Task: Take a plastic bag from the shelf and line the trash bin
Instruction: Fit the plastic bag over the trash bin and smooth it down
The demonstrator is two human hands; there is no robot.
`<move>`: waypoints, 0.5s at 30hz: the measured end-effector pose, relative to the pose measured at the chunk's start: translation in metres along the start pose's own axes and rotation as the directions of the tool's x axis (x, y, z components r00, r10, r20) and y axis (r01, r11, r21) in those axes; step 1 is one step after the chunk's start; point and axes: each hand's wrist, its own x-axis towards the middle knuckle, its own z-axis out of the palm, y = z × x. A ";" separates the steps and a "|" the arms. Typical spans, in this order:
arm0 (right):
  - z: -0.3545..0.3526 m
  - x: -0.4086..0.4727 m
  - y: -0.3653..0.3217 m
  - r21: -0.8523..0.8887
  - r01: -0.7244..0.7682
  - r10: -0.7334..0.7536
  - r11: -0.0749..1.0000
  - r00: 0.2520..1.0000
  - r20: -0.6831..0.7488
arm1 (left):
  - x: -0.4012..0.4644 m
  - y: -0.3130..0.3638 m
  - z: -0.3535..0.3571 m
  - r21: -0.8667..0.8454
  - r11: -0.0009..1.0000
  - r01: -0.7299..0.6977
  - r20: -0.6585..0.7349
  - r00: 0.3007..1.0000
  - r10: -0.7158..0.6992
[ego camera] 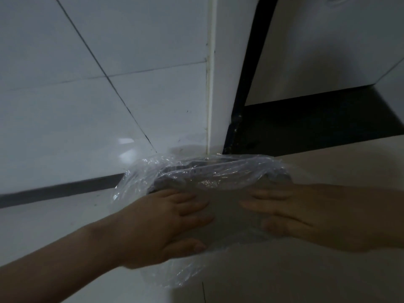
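A grey trash bin [225, 217] stands on the floor against the wall corner, seen from above in dim light. A clear plastic bag [192, 169] is draped over its dark rim and hangs crinkled down its near side. My left hand [170, 224] lies flat on the bag-covered near side from the left, fingers spread and pointing right. My right hand [306, 217] lies flat on it from the right, fingers spread and pointing left, and looks hazy as if partly under the film. Neither hand pinches the plastic.
White wall tiles [87, 95] with dark grout rise behind the bin at left. A white corner post [211, 84] runs down to the bin. At right a white appliance or cabinet [317, 51] stands over a dark plinth [306, 123]. Pale floor tiles [295, 276] surround the bin.
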 end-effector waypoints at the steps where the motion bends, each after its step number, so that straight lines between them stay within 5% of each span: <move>1: 0.002 -0.008 -0.001 0.013 -0.038 0.039 0.999 0.995 -0.089 | -0.003 0.000 -0.003 0.039 0.999 -0.010 -0.066 0.998 0.013; 4: 0.008 -0.017 0.000 -0.241 -0.198 0.101 0.950 0.926 -0.363 | 0.001 0.000 -0.006 0.211 0.976 0.047 -0.196 0.981 -0.005; 6: 0.014 -0.015 0.003 -0.287 -0.312 0.186 0.906 0.901 -0.393 | 0.010 0.000 -0.007 0.270 0.955 0.120 -0.238 0.970 -0.055; 15: 0.025 0.005 0.019 -0.103 -0.501 0.404 0.859 0.788 -0.464 | 0.037 0.000 0.010 0.319 0.891 0.324 -0.273 0.931 -0.241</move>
